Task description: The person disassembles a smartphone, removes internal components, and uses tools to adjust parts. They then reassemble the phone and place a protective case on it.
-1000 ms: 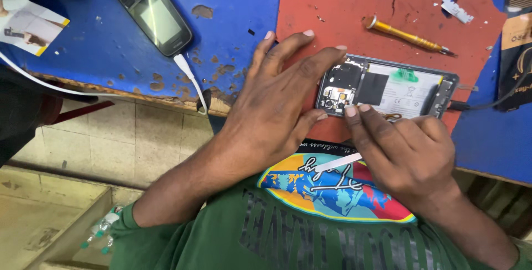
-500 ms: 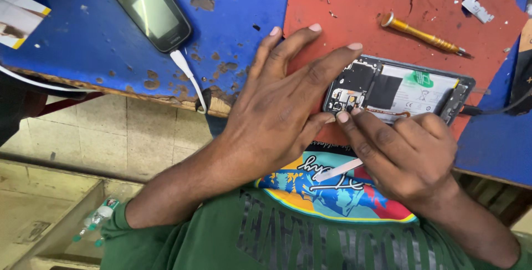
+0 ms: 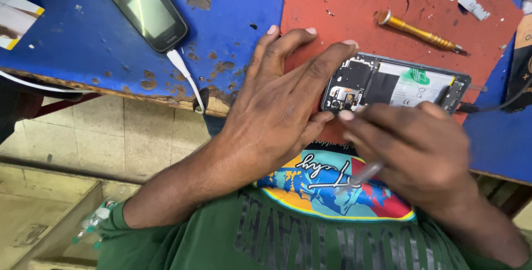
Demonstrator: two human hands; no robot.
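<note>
The opened phone [image 3: 396,86] lies on the red mat [image 3: 332,4] near the desk's front edge, long axis along that edge. The left hand [image 3: 282,98], fingers spread, pins its left end; the right hand [image 3: 413,148] grips a thin tool [image 3: 366,173].

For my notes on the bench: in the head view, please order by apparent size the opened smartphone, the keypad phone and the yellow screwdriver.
1. Opened smartphone, partly hidden by both hands.
2. Keypad phone, cut off by the top edge, so its rank against the smartphone is unsure.
3. Yellow screwdriver, clearly smallest.
</note>
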